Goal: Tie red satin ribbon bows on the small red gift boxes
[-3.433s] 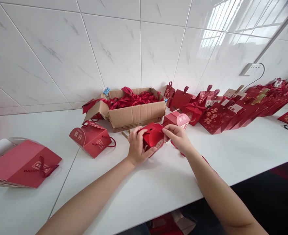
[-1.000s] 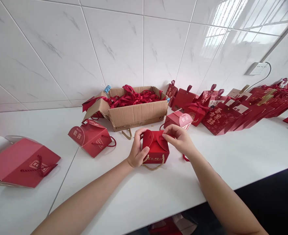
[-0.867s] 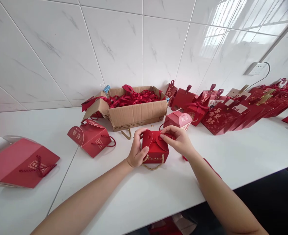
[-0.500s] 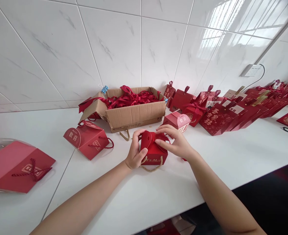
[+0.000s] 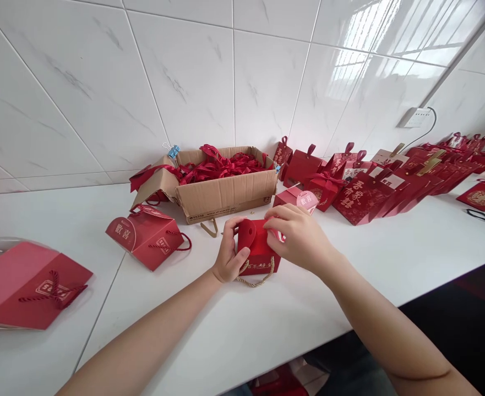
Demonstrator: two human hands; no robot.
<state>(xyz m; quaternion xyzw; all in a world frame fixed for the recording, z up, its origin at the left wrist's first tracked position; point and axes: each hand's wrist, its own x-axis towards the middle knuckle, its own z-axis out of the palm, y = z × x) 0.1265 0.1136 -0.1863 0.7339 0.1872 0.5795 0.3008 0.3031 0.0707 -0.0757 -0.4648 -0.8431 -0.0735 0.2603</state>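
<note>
A small red gift box (image 5: 260, 263) with gold lettering and a gold rope handle sits on the white table, in front of the carton. My left hand (image 5: 229, 256) wraps round its left side, thumb by a rounded flap with a hole. At the right side of the top, my right hand (image 5: 292, 234) pinches the box's edge or flap, its fingertips close together; the exact part is hidden behind the fingers. The rope handle hangs down the front.
Behind stands a cardboard carton (image 5: 225, 192) of red ribbons. Two red boxes (image 5: 151, 239) (image 5: 36, 283) lie left, a pink-red box (image 5: 285, 198) behind my right hand. Many red gift bags (image 5: 361, 195) line the right, with a black loop (image 5: 478, 215).
My right hand has turned and closed its fingers at the right side of the box top, where they were spread over the flaps. The flaps there have parted. My left hand keeps its hold.
</note>
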